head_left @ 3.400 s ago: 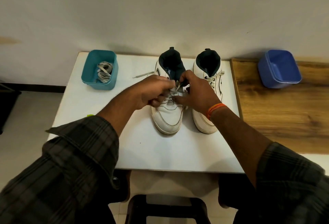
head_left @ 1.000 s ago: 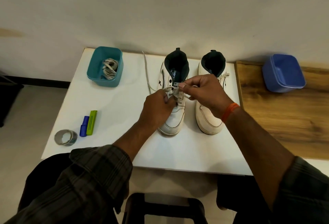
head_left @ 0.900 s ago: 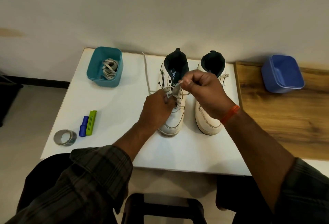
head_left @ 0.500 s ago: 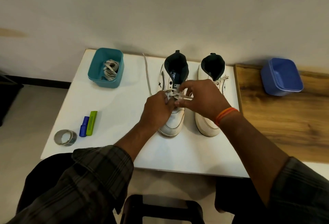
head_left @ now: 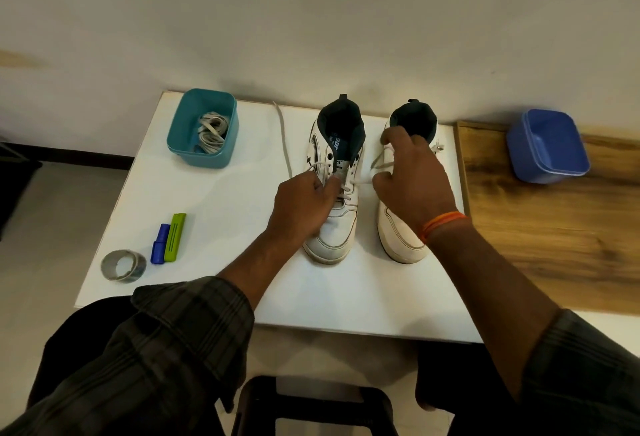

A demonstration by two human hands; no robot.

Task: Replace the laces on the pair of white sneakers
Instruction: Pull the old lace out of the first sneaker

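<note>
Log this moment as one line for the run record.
left hand: pinches lace on left sneaker | right hand: pulls lace over right sneaker | teal tub: laces inside

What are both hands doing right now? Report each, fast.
Left hand: pinches the lace on the left sneaker.
Right hand: fingers curled at the right sneaker, grip hidden, cannot tell.

dark plaid sleeves [head_left: 180, 342], orange wristband [head_left: 441, 224]
</note>
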